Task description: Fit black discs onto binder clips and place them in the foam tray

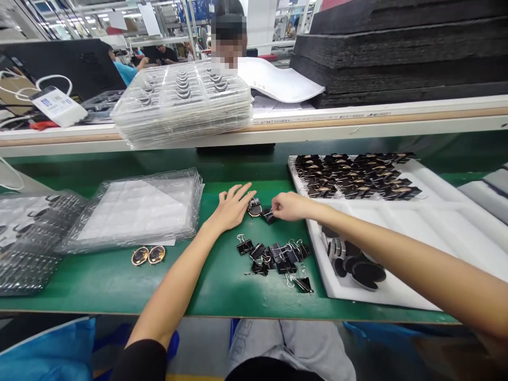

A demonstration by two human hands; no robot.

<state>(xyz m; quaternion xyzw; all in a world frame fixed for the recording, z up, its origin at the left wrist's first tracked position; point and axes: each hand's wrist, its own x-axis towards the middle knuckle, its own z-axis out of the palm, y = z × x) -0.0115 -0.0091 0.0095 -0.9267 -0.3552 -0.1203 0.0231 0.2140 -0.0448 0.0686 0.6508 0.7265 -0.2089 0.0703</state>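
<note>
On the green tabletop, a small round black disc [254,211] with a gold rim has a black binder clip [254,201] at its upper edge. My left hand [234,206] lies beside it, fingers spread, the fingertips reaching toward that clip. Just right of the disc, my right hand [288,206] pinches another black binder clip [269,215] by its wire handles. Nearer to me lies a loose heap of binder clips [283,256]. Two round gold-rimmed pieces [148,255] with amber and dark faces rest side by side on the left.
A white foam tray [317,259] on the right holds rows of clipped pieces [357,174] and loose black discs [367,272]. Clear plastic trays [190,211] are stacked at left. The shelf [357,124] carries more trays [186,114] and black foam sheets [397,58]. A person sits beyond.
</note>
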